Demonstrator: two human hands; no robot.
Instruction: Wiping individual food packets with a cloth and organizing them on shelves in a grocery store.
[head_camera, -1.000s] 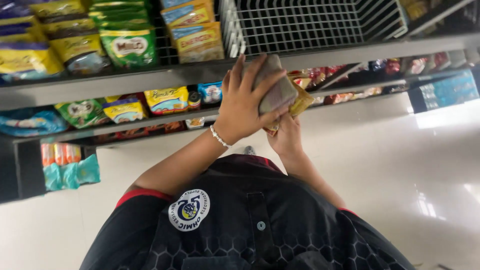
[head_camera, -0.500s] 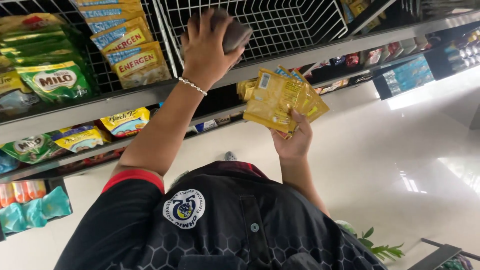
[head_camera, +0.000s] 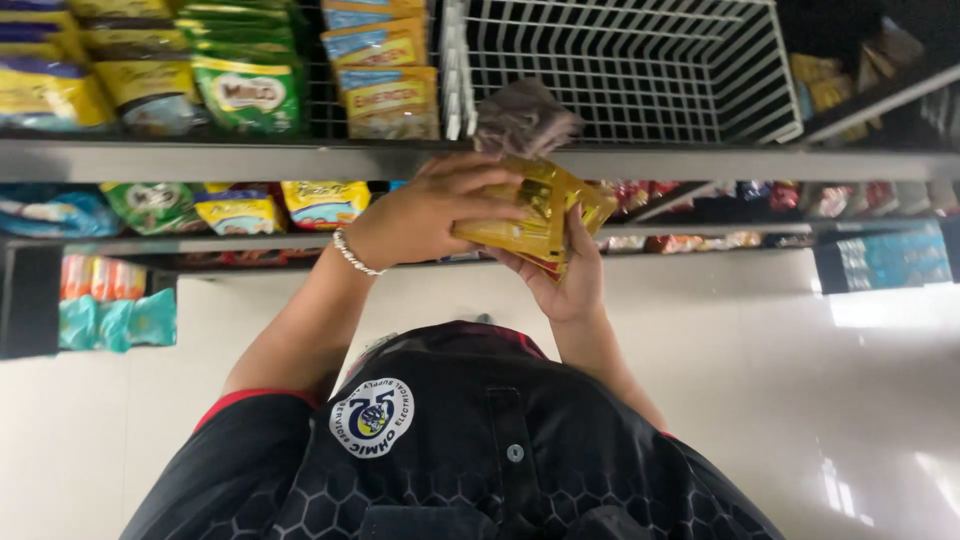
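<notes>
Viewpoint: a head-worn camera looking down over the person's dark shirt (head_camera: 480, 450) toward store shelves and a pale, shiny floor (head_camera: 760, 380).

Left hand: the left hand (head_camera: 430, 215) reaches in from the left with a beaded bracelet (head_camera: 352, 253) at the wrist; its fingers are curled down over the top of a stack of gold sachets (head_camera: 530, 215), thumb underneath — closed on the stack.

Right hand: the right hand (head_camera: 560, 275) sits below and a little right of the stack, palm up, fingers wrapped around its lower edge; it too grips the sachets.

Where the sachets are: held between both hands, just in front of the grey shelf edge (head_camera: 200, 160), below the mouth of the white wire basket (head_camera: 620, 70).

Grey packet: a greyish packet (head_camera: 522, 120) (blurred, detail unclear) stands just above the gold stack at the basket's front; whether the two touch cannot be told.

Edges: the shelf edge runs straight across behind the knuckles; the basket's left wall rises just above the left hand.

Open room: the basket interior looks mostly bare wire — space lies above and to the right of the hands. The floor below the hands is open.

Neighbours: green packets (head_camera: 245, 95) and yellow-and-blue packets (head_camera: 385, 75) fill the shelf left of the basket; a lower shelf (head_camera: 250, 210) holds more packets.
</notes>
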